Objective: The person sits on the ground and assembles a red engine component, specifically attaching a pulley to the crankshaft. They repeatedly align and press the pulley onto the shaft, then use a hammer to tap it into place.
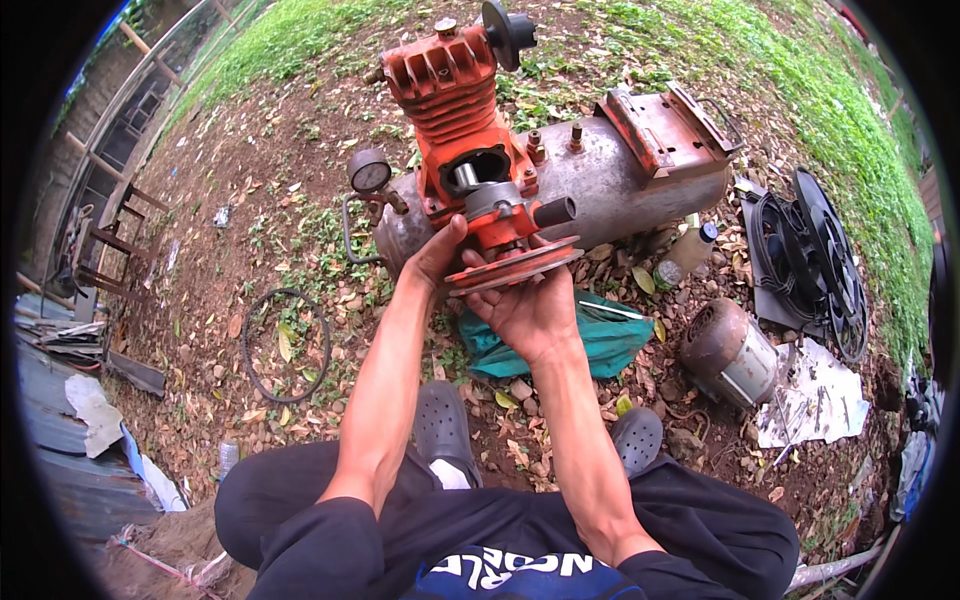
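Observation:
In front of me an orange finned compressor pump [447,110] stands on a grey metal tank [625,170]. A round opening gapes in the pump's lower side. A crankshaft [466,176] with an orange end cover [500,225] sits at that opening, and a black stub sticks out to the right. An orange pulley [515,268] is on the near end of it. My left hand [437,256] grips the left side of this assembly, its thumb up against the cover. Palm up, my right hand [535,308] holds the pulley from below, some fingers hidden behind the rim.
A pressure gauge [370,171] juts from the tank's left end. A drive belt [286,345] lies on the ground at left. To the right are a green cloth [560,345], a bottle [685,257], an electric motor [730,353], tools on white paper [815,393] and a black fan [810,262].

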A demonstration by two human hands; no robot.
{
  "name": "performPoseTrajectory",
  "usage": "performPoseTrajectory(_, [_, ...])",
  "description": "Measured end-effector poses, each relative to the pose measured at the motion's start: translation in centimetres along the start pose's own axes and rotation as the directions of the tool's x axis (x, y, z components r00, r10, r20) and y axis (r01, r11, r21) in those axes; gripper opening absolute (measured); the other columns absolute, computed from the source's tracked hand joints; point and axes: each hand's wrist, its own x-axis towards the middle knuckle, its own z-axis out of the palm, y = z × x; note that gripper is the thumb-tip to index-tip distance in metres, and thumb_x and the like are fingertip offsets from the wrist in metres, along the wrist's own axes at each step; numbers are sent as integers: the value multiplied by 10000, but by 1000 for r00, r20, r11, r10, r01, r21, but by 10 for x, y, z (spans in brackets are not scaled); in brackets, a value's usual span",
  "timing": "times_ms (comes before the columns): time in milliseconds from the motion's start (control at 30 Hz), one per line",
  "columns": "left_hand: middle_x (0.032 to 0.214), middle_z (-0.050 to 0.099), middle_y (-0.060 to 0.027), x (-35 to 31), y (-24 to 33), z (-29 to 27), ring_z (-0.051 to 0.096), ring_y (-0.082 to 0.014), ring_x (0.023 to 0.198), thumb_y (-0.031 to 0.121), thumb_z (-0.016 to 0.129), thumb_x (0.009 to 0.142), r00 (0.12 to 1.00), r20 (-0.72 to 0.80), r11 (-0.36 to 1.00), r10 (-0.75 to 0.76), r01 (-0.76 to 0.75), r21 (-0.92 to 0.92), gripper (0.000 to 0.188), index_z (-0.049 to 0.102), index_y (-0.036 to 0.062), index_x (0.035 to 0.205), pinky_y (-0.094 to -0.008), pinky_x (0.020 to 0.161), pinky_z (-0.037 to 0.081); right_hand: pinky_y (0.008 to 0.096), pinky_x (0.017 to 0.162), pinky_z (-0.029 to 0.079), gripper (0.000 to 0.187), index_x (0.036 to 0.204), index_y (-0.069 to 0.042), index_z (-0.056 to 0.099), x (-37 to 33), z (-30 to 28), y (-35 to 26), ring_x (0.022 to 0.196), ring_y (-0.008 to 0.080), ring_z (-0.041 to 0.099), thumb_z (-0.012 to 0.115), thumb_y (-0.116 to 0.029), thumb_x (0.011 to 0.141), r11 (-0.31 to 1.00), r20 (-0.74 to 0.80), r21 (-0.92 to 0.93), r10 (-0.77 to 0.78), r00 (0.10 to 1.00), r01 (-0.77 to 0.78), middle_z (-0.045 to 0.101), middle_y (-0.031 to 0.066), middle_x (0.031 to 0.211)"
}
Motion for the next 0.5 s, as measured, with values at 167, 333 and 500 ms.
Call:
performPoseTrajectory(167, [1271, 619, -156, -5, 31, 17, 656, -276, 1094, 561, 805, 737, 972, 47, 968, -230, 223, 113, 912, 464, 40, 1404, -410, 910, 579, 347, 663, 496, 591, 1386, -110, 497, 15, -11, 1, 1081, 272, 651, 457, -529, 971, 995, 168, 77, -80, 983, 68, 590, 167, 1332])
performPoseTrajectory(333, [1393, 519, -147, -16, 63, 46, 579, -274, 1207, 447, 761, 831, 928, -109, 911, -357, 371, 181, 827, 389, 49, 1453, -482, 977, 514, 323, 656, 483, 478, 1326, -99, 528, 10, -6, 10, 1094, 252, 646, 539, -423, 974, 967, 73, -8, -255, 964, 256, 635, 136, 1255])
performPoseTrajectory(500, [1380, 543, -123, -23, 92, 85, 544, -228, 1251, 455, 629, 928, 895, -402, 809, -191, 376, 452, 733, 403, -18, 1441, -393, 1092, 399, 314, 636, 459, 360, 1293, -117, 541, 14, -3, -1, 947, 178, 618, 553, -317, 994, 904, 6, -162, -400, 916, 396, 647, 84, 1133])
